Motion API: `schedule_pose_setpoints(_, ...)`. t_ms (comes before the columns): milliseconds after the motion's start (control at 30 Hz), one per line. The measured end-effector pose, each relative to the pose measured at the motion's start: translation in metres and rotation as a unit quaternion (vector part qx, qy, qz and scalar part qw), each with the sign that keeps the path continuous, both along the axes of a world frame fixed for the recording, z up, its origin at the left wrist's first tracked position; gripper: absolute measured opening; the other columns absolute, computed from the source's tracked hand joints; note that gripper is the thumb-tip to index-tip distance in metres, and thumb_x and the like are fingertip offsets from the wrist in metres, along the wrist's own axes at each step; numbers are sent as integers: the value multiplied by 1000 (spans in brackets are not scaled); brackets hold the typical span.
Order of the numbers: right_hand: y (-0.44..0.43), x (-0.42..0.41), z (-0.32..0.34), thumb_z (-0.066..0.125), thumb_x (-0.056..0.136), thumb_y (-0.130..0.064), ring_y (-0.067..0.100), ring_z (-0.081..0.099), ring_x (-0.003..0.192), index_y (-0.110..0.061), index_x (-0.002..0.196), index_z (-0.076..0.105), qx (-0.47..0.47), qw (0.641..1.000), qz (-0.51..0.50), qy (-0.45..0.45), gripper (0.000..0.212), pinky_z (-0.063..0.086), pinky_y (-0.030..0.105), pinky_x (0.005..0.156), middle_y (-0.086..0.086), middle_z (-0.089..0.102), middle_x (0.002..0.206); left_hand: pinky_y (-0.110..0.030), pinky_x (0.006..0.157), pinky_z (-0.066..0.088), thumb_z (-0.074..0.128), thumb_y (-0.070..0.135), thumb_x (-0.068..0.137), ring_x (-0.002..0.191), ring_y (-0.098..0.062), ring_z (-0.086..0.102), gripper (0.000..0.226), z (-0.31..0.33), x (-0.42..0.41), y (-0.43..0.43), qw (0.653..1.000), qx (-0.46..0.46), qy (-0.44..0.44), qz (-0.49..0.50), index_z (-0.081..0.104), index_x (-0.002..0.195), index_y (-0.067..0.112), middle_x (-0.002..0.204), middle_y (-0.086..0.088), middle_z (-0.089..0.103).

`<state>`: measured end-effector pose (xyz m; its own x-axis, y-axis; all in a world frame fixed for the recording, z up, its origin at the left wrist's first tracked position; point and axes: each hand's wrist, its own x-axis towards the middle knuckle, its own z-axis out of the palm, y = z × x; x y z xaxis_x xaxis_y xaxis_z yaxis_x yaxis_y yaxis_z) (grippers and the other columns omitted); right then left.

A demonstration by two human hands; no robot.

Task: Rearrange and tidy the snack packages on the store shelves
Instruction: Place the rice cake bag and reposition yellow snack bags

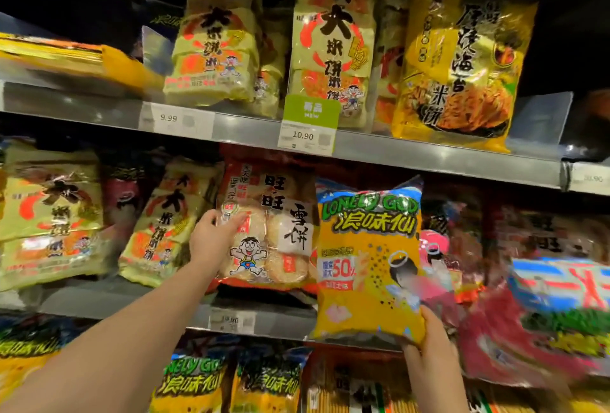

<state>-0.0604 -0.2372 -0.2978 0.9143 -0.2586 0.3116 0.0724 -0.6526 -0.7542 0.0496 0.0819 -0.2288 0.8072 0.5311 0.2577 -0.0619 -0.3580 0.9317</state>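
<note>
Nearest the camera, the right hand (429, 343) is gripping the lower right corner of a yellow Lonely God snack bag (369, 264), fingers wrapped behind it and thumb at the edge. The bag is standing upright in front of the middle shelf, at about 5 o'clock in the view, its foot overlapping the middle shelf rail (132, 308). Whether it is going in or coming out cannot be told.

The left hand (211, 241) is reaching in from 7 o'clock, fingers spread wide and pressing flat on the left face of a red-and-white Want Want rice cracker pack (274, 231). It is touching the pack, not closing around it.

Matching Lonely God bags (191, 383) are sitting on the lowest shelf at 6 o'clock, which suggests the held bag belongs there; this is a judgement only.

Farther in, at 9 o'clock, two pale-green rice cracker packs (52, 218) are leaning at different angles. At 3 o'clock a heap of red and blue bags (544, 307) is lying tilted and blurred; it looks unsorted.

Farthest, on the top shelf, the green cracker packs (333, 43) and a yellow seaweed rice cracker bag (462, 62) are standing upright above the price tags (307, 135), reasonably faced.

Assessment: the work appears to be in progress, with the top shelf presentable and the middle row and right side outstanding.
</note>
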Motion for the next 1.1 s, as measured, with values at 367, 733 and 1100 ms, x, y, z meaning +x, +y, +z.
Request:
schedule_pose_setpoints(367,-38,30,19,56,79,-6,28,61,90,-33,105,50,-131,991,28,8,38,45,47,86,-2,67,87,-48,89,44,43,44,94,108,-44,50,60,-42,5,-15,963,250,98,-7,29,136,3,124,-29,47)
schedule_pose_setpoints(733,-20,28,3,50,87,-2,24,64,82,-22,107,44,-14,999,45,-15,29,53,48,72,1,65,92,-56,98,38,8,77,82,129,-33,45,74,-65,-26,-52,774,618,-7,-138,43,135,40,144,-12,44)
schedule_pose_setpoints(1100,12,31,8,52,88,-4,22,53,73,-23,115,43,-26,999,17,-29,34,40,37,63,-3,55,87,-56,113,13,45,42,93,145,-27,3,70,-42,16,-73,751,620,198,-115,3,148,30,157,-4,4)
